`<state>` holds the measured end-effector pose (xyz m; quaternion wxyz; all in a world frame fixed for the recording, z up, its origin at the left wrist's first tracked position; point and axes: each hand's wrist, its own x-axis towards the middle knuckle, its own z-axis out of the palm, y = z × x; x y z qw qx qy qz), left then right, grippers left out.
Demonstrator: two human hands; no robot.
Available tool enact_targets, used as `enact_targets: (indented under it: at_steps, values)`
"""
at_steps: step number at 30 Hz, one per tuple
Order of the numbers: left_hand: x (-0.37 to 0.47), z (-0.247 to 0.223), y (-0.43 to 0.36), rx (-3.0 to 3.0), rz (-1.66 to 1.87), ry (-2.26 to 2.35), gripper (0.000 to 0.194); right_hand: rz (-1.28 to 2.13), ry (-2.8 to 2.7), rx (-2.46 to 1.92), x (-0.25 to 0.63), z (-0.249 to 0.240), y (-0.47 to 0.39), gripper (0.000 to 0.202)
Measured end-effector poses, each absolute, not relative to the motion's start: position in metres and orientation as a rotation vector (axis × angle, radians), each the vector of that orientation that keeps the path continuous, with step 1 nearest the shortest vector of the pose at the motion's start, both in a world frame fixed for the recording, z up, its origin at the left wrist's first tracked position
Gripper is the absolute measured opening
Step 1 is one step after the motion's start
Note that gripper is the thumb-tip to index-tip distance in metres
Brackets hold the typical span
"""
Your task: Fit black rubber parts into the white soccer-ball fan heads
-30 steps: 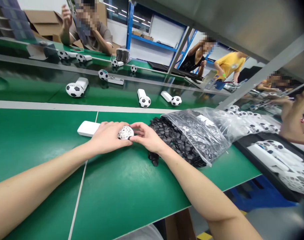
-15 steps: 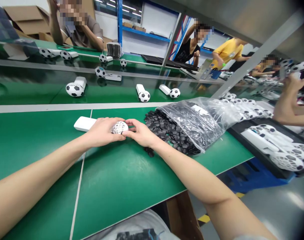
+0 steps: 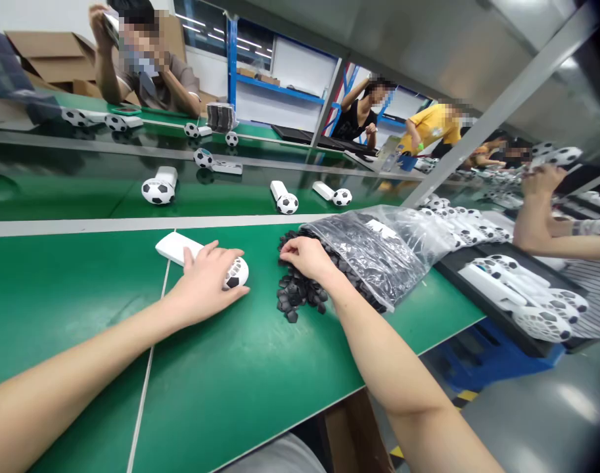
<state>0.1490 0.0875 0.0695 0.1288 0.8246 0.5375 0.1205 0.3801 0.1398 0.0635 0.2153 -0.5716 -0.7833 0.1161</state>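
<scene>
The white ball-headed device (image 3: 215, 263) is being pinned flat to the green table (image 3: 240, 368) under the left hand (image 3: 206, 282), fingers draped over its ball end, seemingly to steady it. Just beside that hold, the right hand (image 3: 307, 256) is being curled onto the black pieces (image 3: 300, 292); whether one is pinched cannot be told. Beyond it, the plastic bag (image 3: 378, 249) is crowding the pile.

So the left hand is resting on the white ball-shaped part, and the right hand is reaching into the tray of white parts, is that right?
Not quite. In the head view the right hand is on the pile of black pieces, not in the tray. The left hand does rest on the white ball-shaped part.
</scene>
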Motion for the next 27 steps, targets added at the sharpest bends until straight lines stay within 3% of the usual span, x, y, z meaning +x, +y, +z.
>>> enact_targets:
  at_steps: [2,12,18,27]
  values:
    - [0.149,0.066,0.090,2.432,0.354,1.453,0.054,0.295,-2.273,-1.582,0.375,0.063,0.134,0.004]
    - [0.142,0.065,0.095,2.281,0.433,1.267,0.054,0.043,-2.462,-1.508,0.357,0.062,0.125,0.019]
    - [0.130,0.070,0.104,2.280,0.338,1.128,0.062,0.687,-2.213,-1.001,0.347,0.071,0.108,0.006]
    - [0.140,0.068,0.100,2.216,0.499,1.135,0.045,0.733,-2.114,-0.740,0.328,0.057,0.108,0.006]
